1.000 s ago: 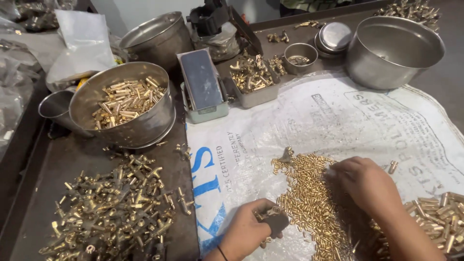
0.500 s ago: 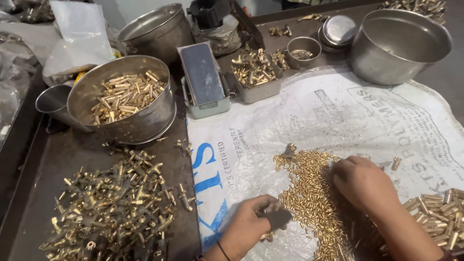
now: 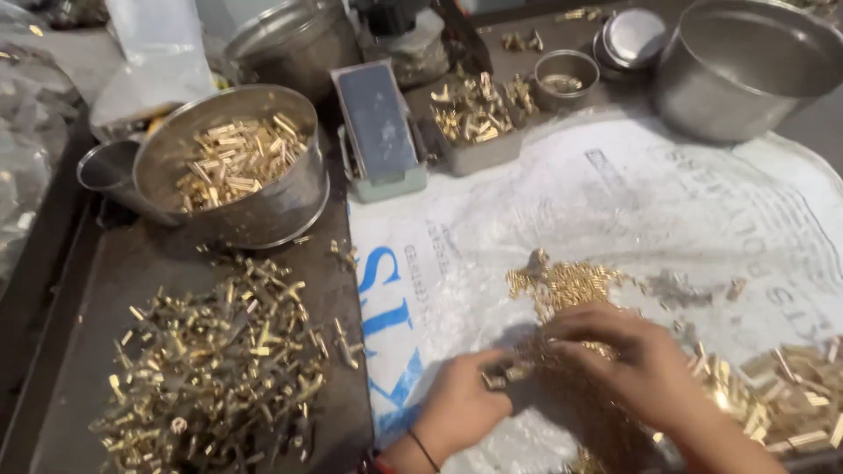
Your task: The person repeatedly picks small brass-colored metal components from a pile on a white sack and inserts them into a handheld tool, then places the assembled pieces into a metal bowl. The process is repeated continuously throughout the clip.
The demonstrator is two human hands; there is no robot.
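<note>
A heap of small brass pieces (image 3: pixel 571 290) lies on a white printed sack (image 3: pixel 615 202) spread over the bench (image 3: pixel 114 272), and both hands work at the near edge of that heap. The left hand (image 3: pixel 461 399) rests on the sack with its fingers curled around a few of the small brass pieces, pinching them at the fingertips; a dark band circles its wrist. The right hand (image 3: pixel 628 364) lies just beside it, palm down over the heap, fingers bent and touching the pieces under them; whether it grips any cannot be told, since the hand covers them. The two hands' fingertips nearly meet. To the right of the right hand, at the sack's edge, lies a separate pile of larger brass parts (image 3: pixel 795 395). Left of the sack, on the dark bench top, spreads a loose pile of longer brass fittings (image 3: pixel 211 360). Behind that pile stands a steel bowl (image 3: pixel 290 202) partly filled with brass parts, with a smaller steel cup (image 3: pixel 105 167) touching its left side. Behind the sack sit a small scale with a dark top (image 3: pixel 379 132), a shallow tray of brass pieces (image 3: pixel 479 114), a little round tin (image 3: pixel 566 75), and a large steel pot (image 3: pixel 746 66) at the far right.
</note>
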